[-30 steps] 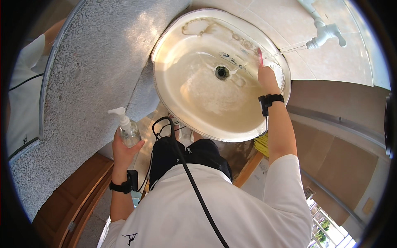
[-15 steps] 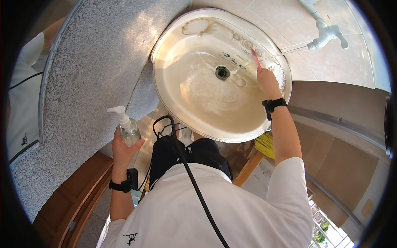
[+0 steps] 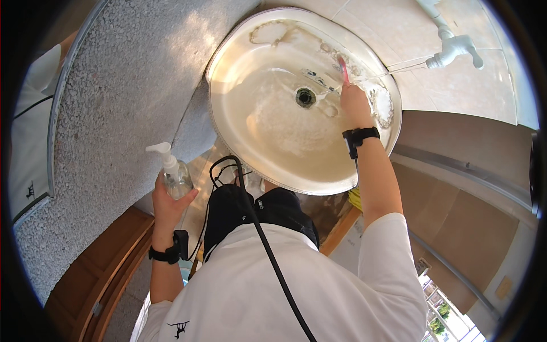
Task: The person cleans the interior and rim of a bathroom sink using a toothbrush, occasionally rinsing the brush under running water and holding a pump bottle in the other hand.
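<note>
My left hand (image 3: 170, 206) is wrapped round a clear pump bottle (image 3: 178, 181) with a white pump top, held upright left of the basin. Over the right side of the oval cream washbasin (image 3: 273, 162), my right hand (image 3: 355, 104) grips a slim pink toothbrush (image 3: 345, 73). Its head meets the stained back ledge, where brownish marks and suds show. A thin stream of water falls from the pale tap (image 3: 453, 51) onto that ledge, just right of the brush. The dark drain (image 3: 305, 98) lies left of my right hand.
A pebbled grey wall (image 3: 131, 108) with a mirror (image 3: 34, 125) borders the left. Beige tiles (image 3: 370, 34) back the basin. A brown wooden door (image 3: 102, 268) stands lower left. A black cable (image 3: 268, 245) runs down my front, and something yellow (image 3: 355, 198) pokes out under the basin.
My right hand and the toothbrush have shifted left and slightly up along the back ledge. My left hand with the pump bottle stays nearly still.
</note>
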